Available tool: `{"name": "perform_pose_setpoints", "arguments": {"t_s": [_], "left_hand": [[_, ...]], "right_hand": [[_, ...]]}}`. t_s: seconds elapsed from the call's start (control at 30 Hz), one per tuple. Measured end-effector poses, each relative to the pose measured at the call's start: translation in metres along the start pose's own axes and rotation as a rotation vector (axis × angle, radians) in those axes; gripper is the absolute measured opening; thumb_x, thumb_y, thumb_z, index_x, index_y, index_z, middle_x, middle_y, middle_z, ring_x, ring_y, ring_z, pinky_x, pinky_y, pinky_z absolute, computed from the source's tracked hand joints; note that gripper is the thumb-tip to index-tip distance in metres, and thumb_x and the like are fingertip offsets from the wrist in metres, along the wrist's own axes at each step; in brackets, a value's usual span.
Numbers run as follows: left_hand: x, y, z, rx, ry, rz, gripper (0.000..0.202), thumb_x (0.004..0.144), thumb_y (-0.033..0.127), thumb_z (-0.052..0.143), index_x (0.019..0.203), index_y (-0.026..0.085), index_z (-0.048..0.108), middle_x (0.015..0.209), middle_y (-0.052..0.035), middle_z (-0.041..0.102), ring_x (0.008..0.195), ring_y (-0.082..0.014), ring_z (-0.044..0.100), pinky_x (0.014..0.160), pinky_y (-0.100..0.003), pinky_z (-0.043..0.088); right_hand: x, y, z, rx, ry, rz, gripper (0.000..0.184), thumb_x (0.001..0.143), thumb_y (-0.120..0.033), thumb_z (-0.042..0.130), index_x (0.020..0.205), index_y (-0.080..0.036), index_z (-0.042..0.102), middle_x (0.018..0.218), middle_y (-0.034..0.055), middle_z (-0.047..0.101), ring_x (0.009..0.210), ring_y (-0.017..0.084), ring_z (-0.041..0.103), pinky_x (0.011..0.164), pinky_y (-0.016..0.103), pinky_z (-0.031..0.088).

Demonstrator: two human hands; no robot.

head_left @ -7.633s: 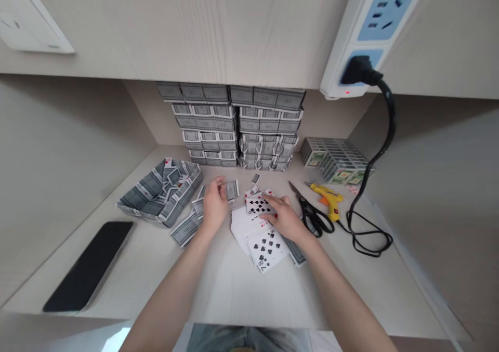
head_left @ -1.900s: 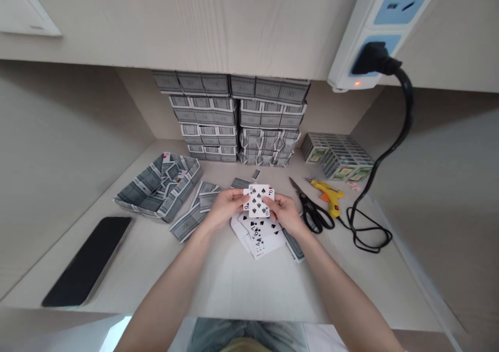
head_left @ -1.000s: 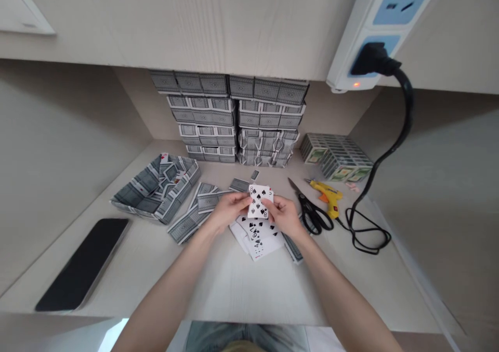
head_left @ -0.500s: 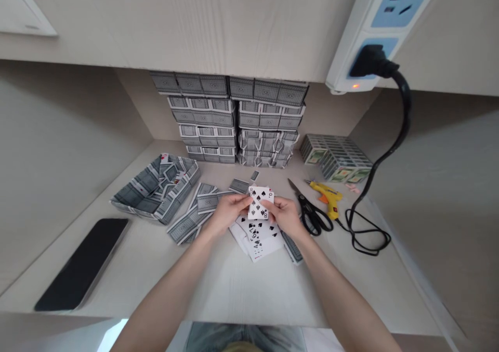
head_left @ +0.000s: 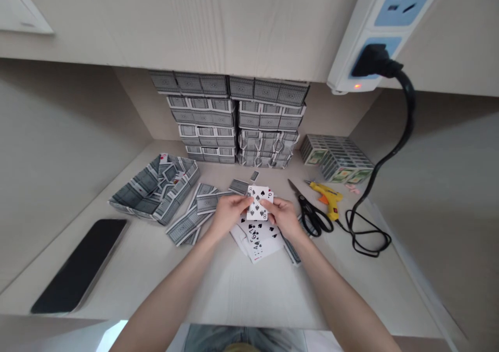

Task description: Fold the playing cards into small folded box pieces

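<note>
My left hand (head_left: 228, 215) and my right hand (head_left: 284, 217) together pinch an eight of spades card (head_left: 259, 203), held face up a little above the desk. The card bends slightly between my fingers. Right under my hands lies a loose pile of face-up cards (head_left: 259, 238). Folded grey-backed card strips (head_left: 195, 214) lie just left of my left hand.
An open box made of cards (head_left: 156, 188) sits at left, a black phone (head_left: 78, 266) nearer me. Stacks of card boxes (head_left: 234, 120) line the back wall. Black scissors (head_left: 310, 211), a yellow glue gun (head_left: 327, 193), its black cord (head_left: 368, 237) and packed decks (head_left: 337, 159) lie right.
Earlier my hands lay apart on the desk, the left on a folded piece, the right on the pile. Since then both have held the eight of spades, barely shifting.
</note>
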State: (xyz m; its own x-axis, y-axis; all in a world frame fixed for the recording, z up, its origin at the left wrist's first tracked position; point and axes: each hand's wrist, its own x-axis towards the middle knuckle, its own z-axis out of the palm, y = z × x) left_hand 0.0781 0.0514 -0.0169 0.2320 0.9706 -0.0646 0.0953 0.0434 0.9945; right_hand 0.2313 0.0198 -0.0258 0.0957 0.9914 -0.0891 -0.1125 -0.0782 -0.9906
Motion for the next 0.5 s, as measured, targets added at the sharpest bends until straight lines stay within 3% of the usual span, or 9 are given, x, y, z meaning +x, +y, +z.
{"name": "perform_pose_setpoints", "arguments": {"t_s": [0.2, 0.37, 0.5], "left_hand": [[-0.0020, -0.0035, 0.0024, 0.199, 0.088, 0.116, 0.035, 0.071, 0.046, 0.057, 0.067, 0.013, 0.067, 0.054, 0.0010, 0.056, 0.052, -0.0104, 0.045, 0.050, -0.021, 0.034], [-0.0054, -0.0044, 0.0061, 0.262, 0.179, 0.242, 0.031, 0.074, 0.043, 0.054, 0.070, 0.014, 0.064, 0.062, 0.0005, 0.057, 0.059, -0.0110, 0.047, 0.055, -0.020, 0.035], [-0.0070, -0.0004, 0.0084, 0.316, 0.214, 0.283, 0.035, 0.077, 0.043, 0.050, 0.055, 0.016, 0.049, 0.050, 0.0046, 0.040, 0.051, -0.0084, 0.036, 0.050, -0.020, 0.029]], "right_hand": [[-0.0005, -0.0015, 0.0021, 0.012, -0.011, 0.015, 0.037, 0.062, -0.048, 0.067, 0.053, -0.016, 0.051, 0.034, -0.0084, 0.037, 0.031, 0.004, 0.025, 0.034, 0.021, 0.016], [-0.0021, -0.0015, 0.0007, -0.023, -0.117, 0.024, 0.036, 0.064, -0.049, 0.066, 0.053, -0.016, 0.053, 0.034, -0.0070, 0.041, 0.030, 0.005, 0.028, 0.034, 0.021, 0.018], [-0.0040, -0.0014, 0.0008, -0.061, -0.195, 0.027, 0.038, 0.063, -0.050, 0.066, 0.051, -0.017, 0.051, 0.035, -0.0063, 0.043, 0.030, 0.005, 0.030, 0.033, 0.021, 0.020]]}}
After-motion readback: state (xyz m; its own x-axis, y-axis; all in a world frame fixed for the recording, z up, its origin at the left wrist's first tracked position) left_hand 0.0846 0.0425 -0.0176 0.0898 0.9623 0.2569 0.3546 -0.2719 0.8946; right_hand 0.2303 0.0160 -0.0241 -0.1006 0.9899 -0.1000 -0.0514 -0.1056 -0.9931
